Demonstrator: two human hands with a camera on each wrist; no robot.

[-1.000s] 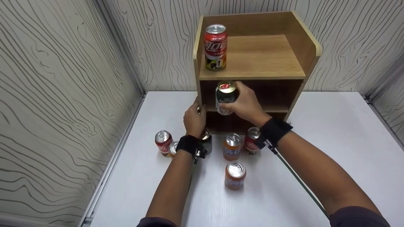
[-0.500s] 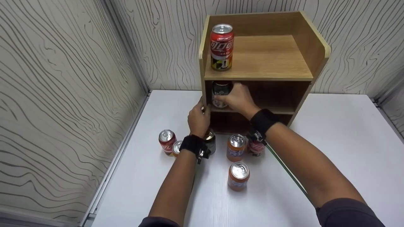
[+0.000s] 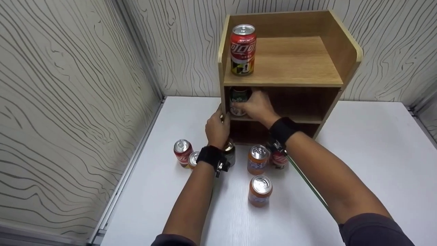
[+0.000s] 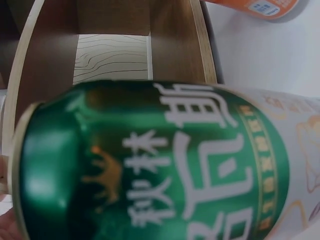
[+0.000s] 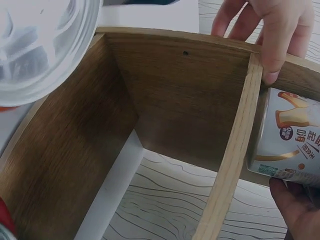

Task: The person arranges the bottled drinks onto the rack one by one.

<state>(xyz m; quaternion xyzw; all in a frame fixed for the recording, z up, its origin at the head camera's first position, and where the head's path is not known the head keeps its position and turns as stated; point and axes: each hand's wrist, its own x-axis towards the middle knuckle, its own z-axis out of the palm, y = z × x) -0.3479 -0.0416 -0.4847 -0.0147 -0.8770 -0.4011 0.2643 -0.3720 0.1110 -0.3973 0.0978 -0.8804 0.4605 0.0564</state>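
My right hand (image 3: 260, 107) holds a green and white drink can (image 3: 239, 102) upright at the left end of the middle shelf in a wooden shelf unit (image 3: 290, 61). In the right wrist view the can's white lower part (image 5: 287, 137) sits beside the shelf board's edge, with my right fingers (image 5: 295, 205) round its far side. My left hand (image 3: 217, 130) grips the unit's left side panel (image 3: 223, 75), thumb inside and fingers outside. Another green can (image 4: 150, 160) stands on the table close beside my left wrist and fills much of the left wrist view.
A red cola can (image 3: 243, 51) stands on the top shelf at the left. On the white table (image 3: 368, 164) are two orange cans (image 3: 260, 194) in front of the unit, a red can (image 3: 280, 160) behind them, and another red can (image 3: 183, 152) at the left beside a partly hidden can (image 3: 193, 160).
My right hand has carried the green and white can forward from before the unit onto the middle shelf's left end. The left hand keeps its grip, and the head view has shifted slightly.
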